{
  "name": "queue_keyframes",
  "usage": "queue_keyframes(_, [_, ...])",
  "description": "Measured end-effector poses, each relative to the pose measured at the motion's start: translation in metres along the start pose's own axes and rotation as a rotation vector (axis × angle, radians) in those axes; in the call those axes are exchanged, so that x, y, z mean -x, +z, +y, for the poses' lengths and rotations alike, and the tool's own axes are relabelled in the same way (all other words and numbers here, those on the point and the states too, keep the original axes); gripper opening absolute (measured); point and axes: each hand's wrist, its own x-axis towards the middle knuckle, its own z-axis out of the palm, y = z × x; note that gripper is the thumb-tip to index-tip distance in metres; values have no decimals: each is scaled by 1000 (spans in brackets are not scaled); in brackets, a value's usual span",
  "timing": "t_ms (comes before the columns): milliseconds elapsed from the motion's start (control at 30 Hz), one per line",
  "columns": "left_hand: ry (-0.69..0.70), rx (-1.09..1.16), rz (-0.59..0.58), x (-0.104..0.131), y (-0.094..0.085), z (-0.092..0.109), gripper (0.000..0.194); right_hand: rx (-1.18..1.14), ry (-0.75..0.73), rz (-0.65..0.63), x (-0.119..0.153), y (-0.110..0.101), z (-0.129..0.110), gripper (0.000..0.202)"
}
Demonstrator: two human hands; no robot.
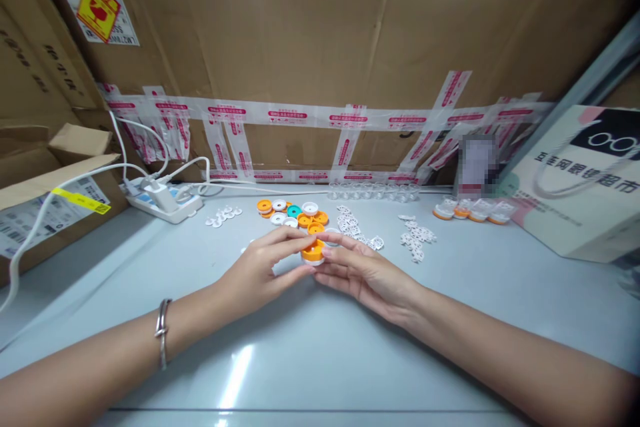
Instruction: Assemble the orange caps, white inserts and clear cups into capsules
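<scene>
Between my two hands, just above the table, is a small round orange piece with a white bottom point(313, 254). My left hand point(273, 263) pinches it from the left with thumb and fingers. From the right, my right hand point(367, 273) grips the same piece with its fingertips. Right behind it lie loose round orange, white and teal caps point(294, 211), some stacked on others. Small white flat cut-out parts point(349, 221) lie in a heap beyond my right hand, with a second heap point(417, 237) farther right. Small white pieces point(223, 216) lie beyond my left hand.
Clear round cups point(374, 192) line the back, by a big taped cardboard box point(300, 47). Orange-and-white assembled pieces point(473, 209) stand at right near a paper bag point(583, 180). A power strip point(167, 200) with white cables and an open carton point(60, 207) are at left.
</scene>
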Motion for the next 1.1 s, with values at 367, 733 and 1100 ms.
queue_keyframes(367, [247,-203,171,-1,-4,-1,34,225,-192,-50,6,5,2,36])
queue_keyframes(733, [155,3,96,5,-1,1,38,1292,-1070,-86,4,-15,-2,24])
queue_keyframes(1100, [174,34,31,6,2,3,38,1416,-1165,-64,5,-15,1,22])
